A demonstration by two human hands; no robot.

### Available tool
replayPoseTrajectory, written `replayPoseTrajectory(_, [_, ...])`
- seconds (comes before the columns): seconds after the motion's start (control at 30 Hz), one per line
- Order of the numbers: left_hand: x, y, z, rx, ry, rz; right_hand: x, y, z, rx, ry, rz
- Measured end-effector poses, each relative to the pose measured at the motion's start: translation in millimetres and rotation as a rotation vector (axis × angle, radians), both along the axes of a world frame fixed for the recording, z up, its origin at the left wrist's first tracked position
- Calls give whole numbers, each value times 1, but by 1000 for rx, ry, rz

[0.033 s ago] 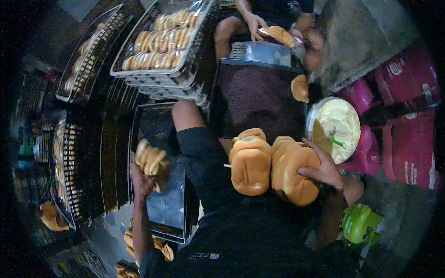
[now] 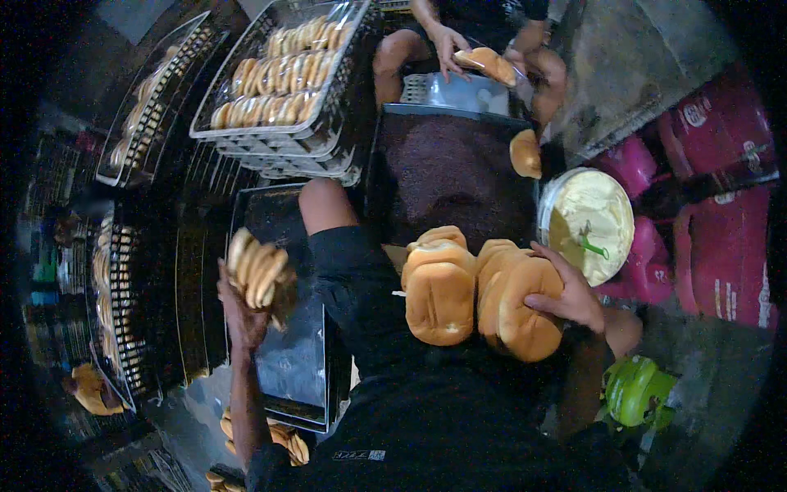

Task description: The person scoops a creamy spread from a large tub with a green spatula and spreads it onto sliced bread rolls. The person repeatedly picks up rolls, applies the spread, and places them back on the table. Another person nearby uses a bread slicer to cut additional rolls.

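My left hand (image 2: 243, 318) is wrapped round a small stack of bread buns (image 2: 261, 269), slightly blurred, above a dark tray (image 2: 291, 361) on the left. At my lap stand two rows of golden-brown buns. The left row (image 2: 440, 302) is untouched by either hand. My right hand (image 2: 574, 297) grips the right row of buns (image 2: 525, 316) from its right side, thumb on the nearest bun's face and fingers over the top edge. Past the rows lies a tray of dark brown crumbly filling (image 2: 443, 160), with a single bun (image 2: 525, 153) at its right edge.
A tub of pale cream (image 2: 592, 217) with a green-handled tool stands at the right, near magenta containers (image 2: 725, 254) and a green object (image 2: 638, 392). Crates of packed buns (image 2: 316, 131) are stacked at the far left. Across from me, another person's hand (image 2: 449, 49) holds a bun.
My left hand has shifted slightly left and up with its buns, which now look sharper. My right hand keeps its grip. The whole view has shifted slightly.
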State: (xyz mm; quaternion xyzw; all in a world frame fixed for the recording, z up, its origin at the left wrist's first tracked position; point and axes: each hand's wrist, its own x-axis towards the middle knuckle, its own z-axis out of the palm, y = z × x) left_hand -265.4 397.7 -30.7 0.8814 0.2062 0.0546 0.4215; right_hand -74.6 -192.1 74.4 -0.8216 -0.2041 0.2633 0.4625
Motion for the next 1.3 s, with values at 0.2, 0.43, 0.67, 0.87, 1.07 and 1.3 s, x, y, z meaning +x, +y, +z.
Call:
replayPoseTrajectory(0.2, [83,-140,139,526,-534,-479,2,0,-4,36,-35,-4])
replayPoseTrajectory(0.43, [69,-214,101,688,-532,-1367,-11,-1,1,-47,-148,17])
replayPoseTrajectory(0.67, [140,-261,134,109,-134,-749,-4,1,11,-118,-370,171])
replayPoseTrajectory(0.87, [160,-291,134,82,-52,-1163,-25,3,-25,-332,-331,344])
replayPoseTrajectory(1.07, [148,-294,117,52,-86,-923,-51,-11,-35,-281,-281,102])
replayPoseTrajectory(1.3, [110,-234,129,-193,-55,-1100,15,-44,-8,-564,-602,-452])
